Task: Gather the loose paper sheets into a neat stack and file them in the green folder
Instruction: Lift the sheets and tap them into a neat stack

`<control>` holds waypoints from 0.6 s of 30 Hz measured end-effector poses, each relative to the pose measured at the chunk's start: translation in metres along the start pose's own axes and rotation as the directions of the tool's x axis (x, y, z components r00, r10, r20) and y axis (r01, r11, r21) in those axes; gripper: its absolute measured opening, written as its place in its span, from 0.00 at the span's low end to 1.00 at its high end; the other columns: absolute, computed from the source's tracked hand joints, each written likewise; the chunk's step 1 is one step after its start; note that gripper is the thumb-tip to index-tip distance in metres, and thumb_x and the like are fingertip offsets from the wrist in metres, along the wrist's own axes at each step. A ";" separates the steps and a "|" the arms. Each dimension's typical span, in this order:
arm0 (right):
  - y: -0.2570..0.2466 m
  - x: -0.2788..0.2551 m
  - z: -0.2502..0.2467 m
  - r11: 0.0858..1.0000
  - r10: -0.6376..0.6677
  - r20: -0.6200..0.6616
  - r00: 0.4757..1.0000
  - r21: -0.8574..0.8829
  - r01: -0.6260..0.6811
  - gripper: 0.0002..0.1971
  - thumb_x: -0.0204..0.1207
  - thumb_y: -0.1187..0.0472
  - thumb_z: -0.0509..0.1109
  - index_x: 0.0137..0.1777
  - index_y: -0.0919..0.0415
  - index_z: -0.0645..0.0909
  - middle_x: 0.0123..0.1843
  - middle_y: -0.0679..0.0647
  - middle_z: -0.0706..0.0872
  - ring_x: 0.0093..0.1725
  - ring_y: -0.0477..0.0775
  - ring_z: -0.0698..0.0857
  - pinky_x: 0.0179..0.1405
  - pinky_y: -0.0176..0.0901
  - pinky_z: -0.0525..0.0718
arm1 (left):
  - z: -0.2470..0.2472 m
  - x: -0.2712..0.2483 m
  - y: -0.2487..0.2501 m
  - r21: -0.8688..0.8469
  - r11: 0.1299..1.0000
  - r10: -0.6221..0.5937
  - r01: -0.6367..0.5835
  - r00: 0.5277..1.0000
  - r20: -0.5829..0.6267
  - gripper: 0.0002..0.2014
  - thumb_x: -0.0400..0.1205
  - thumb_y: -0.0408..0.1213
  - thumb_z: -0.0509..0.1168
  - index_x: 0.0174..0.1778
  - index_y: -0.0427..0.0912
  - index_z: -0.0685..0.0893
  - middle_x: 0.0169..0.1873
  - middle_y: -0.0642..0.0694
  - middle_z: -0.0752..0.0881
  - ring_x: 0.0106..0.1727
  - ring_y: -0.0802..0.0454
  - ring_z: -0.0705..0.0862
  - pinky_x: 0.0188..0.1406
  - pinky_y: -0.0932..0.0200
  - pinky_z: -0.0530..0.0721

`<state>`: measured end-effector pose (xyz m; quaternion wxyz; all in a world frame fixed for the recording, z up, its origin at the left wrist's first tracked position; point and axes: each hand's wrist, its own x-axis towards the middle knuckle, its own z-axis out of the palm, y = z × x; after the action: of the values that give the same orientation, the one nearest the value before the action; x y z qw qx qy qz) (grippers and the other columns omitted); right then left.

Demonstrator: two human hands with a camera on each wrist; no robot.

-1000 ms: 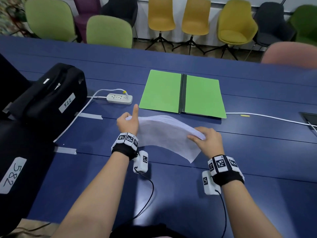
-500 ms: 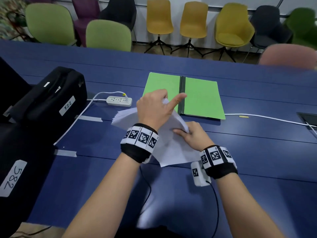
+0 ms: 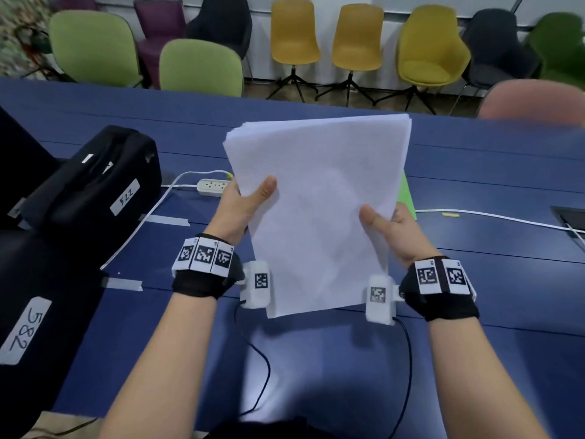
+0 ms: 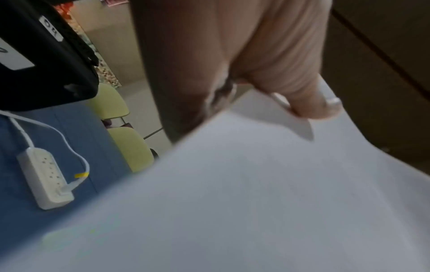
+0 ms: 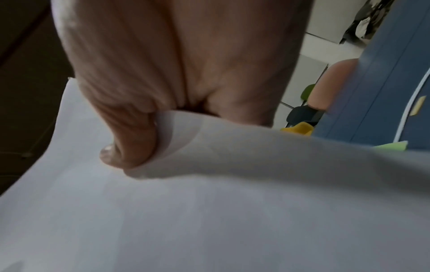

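A stack of white paper sheets (image 3: 319, 201) stands upright above the blue table (image 3: 474, 280), its top edges slightly uneven. My left hand (image 3: 243, 201) grips the stack's left edge, thumb on the near face. My right hand (image 3: 389, 226) grips the right edge the same way. The wrist views show each thumb pressed on the paper stack (image 4: 256, 184) (image 5: 209, 202). Only a sliver of the green folder (image 3: 406, 198) shows past the stack's right edge; the rest of it is hidden behind the sheets.
A white power strip (image 3: 213, 186) with its cable lies left of the stack. Black cases (image 3: 91, 191) labelled 522 and 582 fill the table's left side. A white cable (image 3: 490, 218) runs along the right. Chairs (image 3: 199, 68) line the far side.
The sheets lay bent over the table between my hands before. Now both hands have lifted them upright as one stack, hiding the folder.
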<state>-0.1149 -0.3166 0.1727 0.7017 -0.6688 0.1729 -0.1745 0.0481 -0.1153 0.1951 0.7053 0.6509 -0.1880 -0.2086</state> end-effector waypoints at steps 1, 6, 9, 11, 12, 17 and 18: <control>-0.003 0.001 0.002 1.000 -0.012 -0.001 1.000 -0.014 0.012 0.09 0.71 0.47 0.75 0.46 0.49 0.91 0.45 0.52 0.91 0.49 0.60 0.87 0.54 0.59 0.85 | 0.003 -0.002 0.003 -0.026 1.000 -0.010 0.011 1.000 0.024 0.22 0.67 0.53 0.75 0.52 0.51 0.79 0.40 0.66 0.90 0.45 0.70 0.88 0.56 0.60 0.85; 0.006 0.008 0.014 0.993 -0.108 -0.167 0.980 -0.069 0.097 0.09 0.79 0.64 0.68 0.41 0.52 0.86 0.34 0.38 0.91 0.36 0.35 0.87 0.40 0.31 0.85 | 0.022 -0.008 0.010 0.016 0.991 0.131 -0.130 0.988 -0.077 0.10 0.79 0.30 0.68 0.41 0.52 0.81 0.28 0.71 0.87 0.34 0.76 0.85 0.37 0.78 0.81; 0.026 0.009 0.022 0.997 -0.039 -0.257 0.966 -0.076 0.020 0.05 0.75 0.63 0.72 0.41 0.52 0.83 0.40 0.40 0.89 0.36 0.32 0.87 0.42 0.32 0.84 | 0.028 -0.012 -0.016 0.013 0.994 0.113 -0.112 0.988 -0.110 0.13 0.77 0.26 0.71 0.40 0.51 0.82 0.29 0.70 0.88 0.35 0.75 0.85 0.38 0.76 0.81; 0.041 0.007 0.024 0.995 0.040 -0.253 0.967 -0.082 -0.062 0.04 0.74 0.61 0.74 0.41 0.52 0.82 0.43 0.46 0.88 0.35 0.31 0.86 0.43 0.35 0.83 | 0.028 -0.016 -0.035 0.025 0.999 0.033 -0.030 0.993 -0.114 0.10 0.76 0.28 0.72 0.40 0.50 0.84 0.27 0.68 0.88 0.32 0.76 0.85 0.36 0.76 0.81; 0.046 0.006 0.025 0.992 0.066 -0.242 0.968 -0.086 -0.089 0.03 0.74 0.60 0.74 0.43 0.52 0.83 0.44 0.48 0.88 0.35 0.31 0.86 0.41 0.34 0.84 | 0.029 -0.018 -0.041 0.035 0.999 -0.006 0.010 0.993 -0.120 0.08 0.76 0.30 0.73 0.40 0.50 0.84 0.26 0.67 0.88 0.31 0.77 0.84 0.32 0.77 0.80; 0.036 0.008 0.032 0.999 0.011 -0.307 0.952 -0.039 -0.024 0.19 0.65 0.39 0.73 0.41 0.56 0.86 0.32 0.40 0.86 0.29 0.34 0.81 0.33 0.30 0.80 | 0.032 -0.010 -0.039 -0.065 0.995 -0.082 0.072 0.982 -0.168 0.08 0.81 0.44 0.68 0.41 0.44 0.85 0.28 0.61 0.86 0.27 0.73 0.83 0.28 0.77 0.78; 0.034 0.010 0.033 1.000 -0.019 -0.315 0.949 -0.021 0.013 0.23 0.62 0.36 0.71 0.37 0.58 0.85 0.28 0.41 0.84 0.28 0.39 0.79 0.31 0.31 0.78 | 0.034 -0.008 -0.037 -0.092 0.992 -0.103 0.086 0.974 -0.200 0.11 0.81 0.47 0.66 0.37 0.45 0.83 0.25 0.60 0.84 0.24 0.70 0.81 0.27 0.76 0.78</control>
<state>-0.0897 -0.2904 0.1399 0.6573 -0.6404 0.2788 -0.2830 0.0217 -0.1420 0.1613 0.7364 0.6474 -0.0746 -0.1817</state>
